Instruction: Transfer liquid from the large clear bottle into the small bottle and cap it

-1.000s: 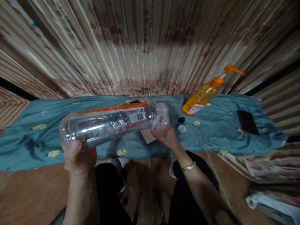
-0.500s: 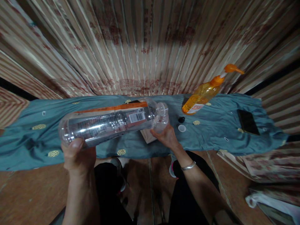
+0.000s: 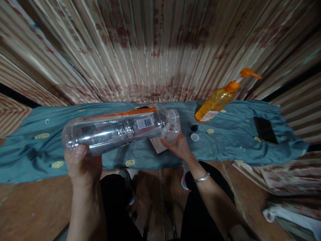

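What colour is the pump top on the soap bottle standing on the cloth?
Orange. The pump head tops the translucent orange plastic soap bottle, seen best in the head view.

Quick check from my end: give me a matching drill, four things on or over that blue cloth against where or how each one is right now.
Things:
1. large clear bottle
2. orange pump bottle
3. black phone
4. white cap

States:
A. lying flat near the cloth's right end
B. tipped on its side, held by the left hand
C. standing at the cloth's back edge
D. lying beside a small black cap

Pairs: 1-B, 2-C, 3-A, 4-D
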Motion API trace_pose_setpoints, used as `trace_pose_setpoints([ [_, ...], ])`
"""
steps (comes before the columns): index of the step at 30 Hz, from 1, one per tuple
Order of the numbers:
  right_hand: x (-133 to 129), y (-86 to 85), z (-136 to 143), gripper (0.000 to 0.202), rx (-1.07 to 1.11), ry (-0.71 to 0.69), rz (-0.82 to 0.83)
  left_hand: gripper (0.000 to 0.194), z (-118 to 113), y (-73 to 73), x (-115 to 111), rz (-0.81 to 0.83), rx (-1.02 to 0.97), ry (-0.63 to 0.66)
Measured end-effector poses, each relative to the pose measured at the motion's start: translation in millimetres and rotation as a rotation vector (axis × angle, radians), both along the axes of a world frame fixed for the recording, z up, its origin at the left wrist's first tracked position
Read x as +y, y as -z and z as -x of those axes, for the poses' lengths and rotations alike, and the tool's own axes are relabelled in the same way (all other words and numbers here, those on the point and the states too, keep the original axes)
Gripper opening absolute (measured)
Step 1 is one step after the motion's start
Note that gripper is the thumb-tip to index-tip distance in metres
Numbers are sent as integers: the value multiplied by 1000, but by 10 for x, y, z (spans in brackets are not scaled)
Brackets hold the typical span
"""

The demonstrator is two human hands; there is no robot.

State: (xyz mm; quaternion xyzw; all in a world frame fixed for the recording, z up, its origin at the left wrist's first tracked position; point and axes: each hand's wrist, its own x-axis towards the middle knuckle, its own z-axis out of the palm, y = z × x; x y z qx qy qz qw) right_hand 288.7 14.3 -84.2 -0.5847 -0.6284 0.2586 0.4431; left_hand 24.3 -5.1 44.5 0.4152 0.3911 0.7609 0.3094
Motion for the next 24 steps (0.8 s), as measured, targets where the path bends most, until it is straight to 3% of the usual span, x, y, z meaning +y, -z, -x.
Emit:
trace_pose_setpoints([
  [11, -9, -10, 1, 82, 4, -13, 1, 76, 48, 23, 37, -19, -37, 12],
  [24, 2, 44, -16, 93, -4, -37, -49, 67, 88, 59, 51, -33, -36, 30],
])
